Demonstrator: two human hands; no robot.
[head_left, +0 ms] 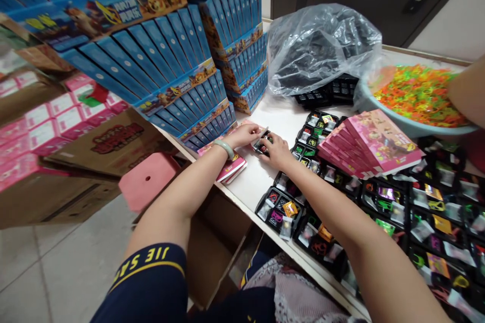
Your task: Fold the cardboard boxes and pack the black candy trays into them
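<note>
My left hand (244, 136), with a pale green bangle at the wrist, is closed in a pinch near a thin light edge that I cannot make out. Just to its right, my right hand (278, 152) curls its fingers over a small black compartment tray (261, 147) on the white table. Part of that tray is hidden by the fingers. Flat pink boxes (233, 169) lie under and beside my left wrist. Filled black trays (280, 209), holding small wrapped packets and coloured pieces, lie right of my hands.
Tall stacks of blue boxes (151, 50) stand at the back left. A clear plastic bag (322, 48) of black trays lies behind. Fanned pink boxes (379, 144) rest on the trays near a blue basin (413, 128) of bright pieces. A pink stool (147, 179) stands left.
</note>
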